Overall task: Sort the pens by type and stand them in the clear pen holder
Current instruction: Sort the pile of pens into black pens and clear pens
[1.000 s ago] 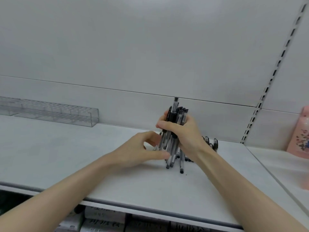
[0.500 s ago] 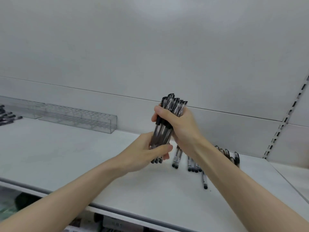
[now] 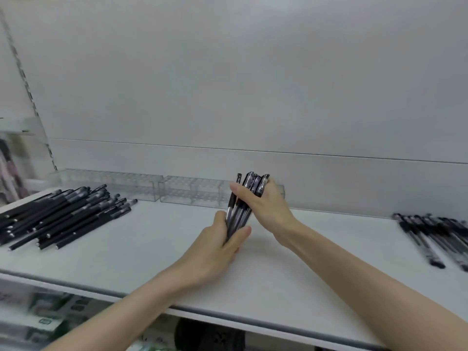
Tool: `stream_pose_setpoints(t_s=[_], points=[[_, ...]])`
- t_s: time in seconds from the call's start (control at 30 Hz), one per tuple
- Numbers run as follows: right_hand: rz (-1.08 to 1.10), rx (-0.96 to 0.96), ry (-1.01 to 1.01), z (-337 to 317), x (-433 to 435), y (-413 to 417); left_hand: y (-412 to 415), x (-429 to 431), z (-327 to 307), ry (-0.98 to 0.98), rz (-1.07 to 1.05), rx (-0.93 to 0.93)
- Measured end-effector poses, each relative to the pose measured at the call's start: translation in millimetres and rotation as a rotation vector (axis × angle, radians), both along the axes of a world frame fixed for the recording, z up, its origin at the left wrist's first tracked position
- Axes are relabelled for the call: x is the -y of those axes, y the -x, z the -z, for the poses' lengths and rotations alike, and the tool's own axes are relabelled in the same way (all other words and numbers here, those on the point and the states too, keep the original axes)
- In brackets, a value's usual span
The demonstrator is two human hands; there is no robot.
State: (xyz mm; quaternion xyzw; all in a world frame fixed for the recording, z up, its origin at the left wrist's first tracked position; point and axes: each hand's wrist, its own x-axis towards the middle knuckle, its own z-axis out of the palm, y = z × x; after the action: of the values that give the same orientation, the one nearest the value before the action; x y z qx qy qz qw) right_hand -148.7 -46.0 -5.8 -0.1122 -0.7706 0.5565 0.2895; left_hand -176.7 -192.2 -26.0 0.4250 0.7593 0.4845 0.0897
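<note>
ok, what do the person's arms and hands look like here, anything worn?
Nothing worn that shows. The left hand and right hand are bare, with no gloves or rings visible. The left forearm and right forearm are bare to the frame edge, with no sleeves, watch or bracelet in view.

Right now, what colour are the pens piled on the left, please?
The left pile is black; head view.

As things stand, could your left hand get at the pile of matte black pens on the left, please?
Probably not yet: the left hand grips the bundle with the right hand, though only bare shelf lies between it and the pile.
</note>
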Motion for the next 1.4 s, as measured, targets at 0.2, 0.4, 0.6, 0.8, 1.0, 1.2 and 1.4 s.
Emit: stream_pose_setpoints(t_s=[0.2, 0.4, 0.6, 0.8, 1.0, 1.2, 1.4], points=[[0.031, 0.079, -0.148, 11, 32, 36, 47, 33, 1, 0.262, -0.058, -0.309], [0.257, 0.448, -0.49, 23, 35, 64, 85, 42, 10, 0.456, -0.052, -0.415], [0.268, 0.536, -0.668, 32, 45, 68, 96, 55, 11, 0.442, 0.04, -0.344], [0.167, 0.549, -0.791, 28, 44, 55, 107, 50, 6, 0.345, 0.121, -0.357], [0.12, 0.528, -0.823, 22, 39, 44, 113, 46, 1, 0.426, 0.135, -0.498], [0.252, 0.46, -0.923, -13, 17, 10, 105, 22, -35, 0.286, 0.085, -0.56], [0.409, 0.338, -0.848, -49, -18, -54, 55, -26, -74, 0.105, 0.091, -0.657]])
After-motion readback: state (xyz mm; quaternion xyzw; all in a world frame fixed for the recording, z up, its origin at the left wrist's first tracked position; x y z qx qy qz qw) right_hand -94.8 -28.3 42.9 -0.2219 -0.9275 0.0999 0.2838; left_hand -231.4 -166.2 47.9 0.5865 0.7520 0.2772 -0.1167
